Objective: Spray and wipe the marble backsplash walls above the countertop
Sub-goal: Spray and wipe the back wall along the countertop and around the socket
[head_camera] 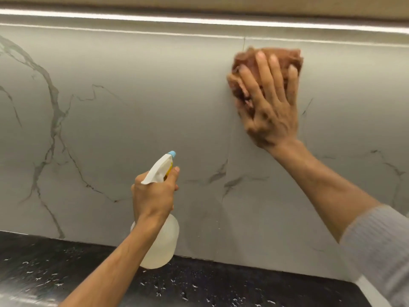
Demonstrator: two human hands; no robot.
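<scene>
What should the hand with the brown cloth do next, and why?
Probably slide the cloth straight down. The right hand presses it flat against the backsplash near its top edge, just under the light strip, so there is little room upward and much marble below. The left hand holds the spray bottle low and aside, out of that path.

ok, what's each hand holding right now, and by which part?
Left hand grips the translucent plastic spray bottle by its neck, under the white trigger head. Right hand grips nothing: flat fingers press the crumpled brown cloth against the grey marble backsplash.
</scene>
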